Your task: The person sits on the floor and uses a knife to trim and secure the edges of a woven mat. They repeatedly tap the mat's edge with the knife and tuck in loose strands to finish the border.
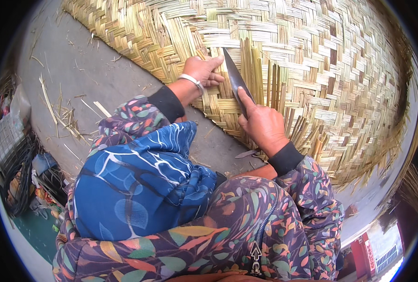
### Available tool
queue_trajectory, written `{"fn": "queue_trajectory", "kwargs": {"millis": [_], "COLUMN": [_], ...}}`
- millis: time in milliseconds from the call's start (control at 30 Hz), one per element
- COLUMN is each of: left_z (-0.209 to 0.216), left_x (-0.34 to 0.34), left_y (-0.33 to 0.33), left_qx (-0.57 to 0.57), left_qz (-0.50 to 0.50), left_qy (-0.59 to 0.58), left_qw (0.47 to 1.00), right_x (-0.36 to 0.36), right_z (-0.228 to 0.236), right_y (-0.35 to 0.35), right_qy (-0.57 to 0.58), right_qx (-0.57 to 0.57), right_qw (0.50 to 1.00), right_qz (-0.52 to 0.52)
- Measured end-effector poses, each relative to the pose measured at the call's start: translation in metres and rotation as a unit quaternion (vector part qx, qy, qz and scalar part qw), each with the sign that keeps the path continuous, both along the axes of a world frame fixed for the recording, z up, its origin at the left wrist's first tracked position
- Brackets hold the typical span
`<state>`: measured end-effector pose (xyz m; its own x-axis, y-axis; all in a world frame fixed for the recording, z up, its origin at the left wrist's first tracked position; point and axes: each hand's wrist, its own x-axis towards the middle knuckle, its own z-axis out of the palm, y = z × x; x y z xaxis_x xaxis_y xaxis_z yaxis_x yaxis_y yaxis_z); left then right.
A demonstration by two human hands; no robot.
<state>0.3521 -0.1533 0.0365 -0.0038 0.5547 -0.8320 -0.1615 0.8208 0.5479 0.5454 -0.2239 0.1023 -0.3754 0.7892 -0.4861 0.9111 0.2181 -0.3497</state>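
A large woven mat (303, 51) of flat, straw-coloured strips spreads before me. My right hand (264, 124) grips a dark-bladed knife (232, 70), its thumb laid along the blade and the tip pointing away over the weave. The handle is hidden in the fist. Left of the blade, my left hand (202, 71) rests on the mat near its edge, fingers apart against the woven strips. I cannot make out a loose strip between those fingers. Several upright greenish strip ends (251, 61) stand out of the weave just right of the blade.
Grey floor (124, 70) borders the mat's left edge, littered with straw scraps (68, 120). A dark flat piece (246, 153) lies below my right hand. Black cables (23, 174) and mixed clutter sit at far left. Cut strip ends (307, 136) jut along the mat's near edge.
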Motion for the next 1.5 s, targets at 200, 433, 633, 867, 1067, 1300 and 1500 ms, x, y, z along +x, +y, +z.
{"fn": "queue_trajectory", "kwargs": {"millis": [200,433,633,867,1067,1300,1500], "left_z": [0.021,-0.006,-0.014,0.014,0.017,0.017,0.012], "left_x": [-0.015,-0.018,-0.037,-0.001,0.020,0.031,0.028], "left_y": [0.006,0.001,0.002,-0.010,-0.001,-0.020,-0.038], "left_qx": [0.279,0.353,0.342,0.202,0.084,-0.008,0.044], "left_qz": [-0.410,-0.397,-0.298,-0.159,-0.182,-0.227,-0.181], "left_qy": [0.398,0.473,0.429,0.037,-0.163,-0.135,-0.016], "left_qw": [0.772,0.703,0.781,0.966,0.966,0.965,0.982], "right_x": [-0.001,0.027,0.089,0.106,0.087,0.086,0.084], "right_z": [0.001,0.051,0.131,0.136,0.146,0.118,0.095], "right_y": [-0.001,-0.012,-0.013,-0.003,0.012,-0.002,-0.004], "right_qy": [-0.014,-0.068,-0.086,0.314,0.335,0.355,0.322], "right_qx": [0.008,-0.025,-0.106,-0.296,-0.408,-0.420,-0.446], "right_qw": [1.000,0.994,0.984,0.852,0.770,0.773,0.782], "right_qz": [0.010,0.085,0.116,-0.298,-0.359,-0.315,-0.292]}}
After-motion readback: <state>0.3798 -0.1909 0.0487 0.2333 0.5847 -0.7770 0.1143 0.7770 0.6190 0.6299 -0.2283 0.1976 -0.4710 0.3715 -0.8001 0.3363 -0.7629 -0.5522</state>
